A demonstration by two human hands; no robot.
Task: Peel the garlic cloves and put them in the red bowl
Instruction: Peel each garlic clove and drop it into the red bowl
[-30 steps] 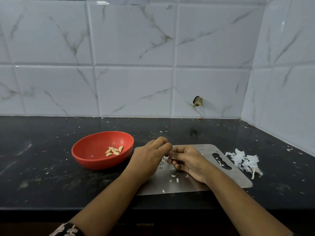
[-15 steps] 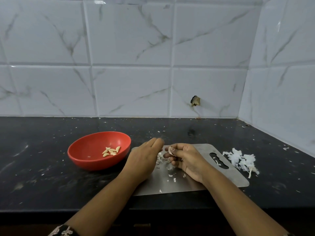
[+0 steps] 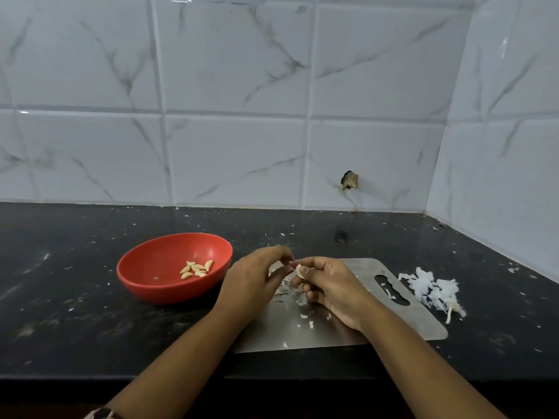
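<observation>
Both hands meet over the steel board (image 3: 402, 325), prob. so scraps drop on it and not on the counter (image 3: 75, 313). R hand (image 3: 332, 285) is curled, thumb and fingers pinching the garlic clove (image 3: 299, 271), which sits at its fingertips w/ one pale end exposed. L hand (image 3: 252, 278) comes in from 9 o'clock, fingers bent, tips closed in at that end. It looks like it's nipping the skin to strip it, tho the exact contact is partly hidden by the knuckles. So R steadies, L peels. Clove is in the air just above the board, not yet in the bowl.

Red bowl (image 3: 169, 290) sits at 9 o'clock of the hands, just beside the L hand and near the board's edge, a short drop once the clove is bare. Approx. six peeled cloves (image 3: 196, 269) lie inside, toward its 3 o'clock side.

Loose skin bits (image 3: 292, 290) are under the hands. A bigger skin pile (image 3: 432, 290) lies at 3 o'clock, off the board beside its handle slot (image 3: 391, 290), well apart from the bowl, which keeps waste and food separate. A chipped hole in the wall tile (image 3: 349, 180) is at 1 o'clock. Flecks are scattered across the counter.

Nothing blocks the way to the bowl. The L hand itself is between clove and bowl, so I'd guess it has to shift or do the drop.
</observation>
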